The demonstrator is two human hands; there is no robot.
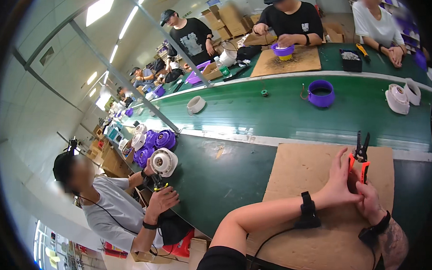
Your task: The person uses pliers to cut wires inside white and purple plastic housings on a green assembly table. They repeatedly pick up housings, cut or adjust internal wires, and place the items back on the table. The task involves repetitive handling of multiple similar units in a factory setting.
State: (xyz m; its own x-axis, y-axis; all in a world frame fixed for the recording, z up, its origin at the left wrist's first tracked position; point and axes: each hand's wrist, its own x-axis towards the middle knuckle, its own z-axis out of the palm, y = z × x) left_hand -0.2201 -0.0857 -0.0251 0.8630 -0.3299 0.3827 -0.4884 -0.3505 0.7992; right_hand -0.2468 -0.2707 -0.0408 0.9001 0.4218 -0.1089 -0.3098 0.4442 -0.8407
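Observation:
My left hand (pixel 339 182) is raised over the cardboard sheet (pixel 293 177), its fingers spread and its thumb reaching across to my right hand. My right hand (pixel 369 201) has curled fingers around the lower handles of a pair of pliers (pixel 359 159). These pliers have black metal jaws, which stand apart and point away from me, and orange-red grips with black parts. My left fingertips are close to one grip; whether they touch it I cannot tell. Part of the right fingers is hidden behind the left hand. Each wrist wears a black strap with a cable.
To my left, a co-worker holds a white round housing (pixel 163 162) and pliers, near purple housings (pixel 151 143). Ahead runs a green conveyor (pixel 267 112) carrying a purple ring-shaped housing (pixel 321 93), a white ring (pixel 196 104) and white parts (pixel 397 99). Other people work across it.

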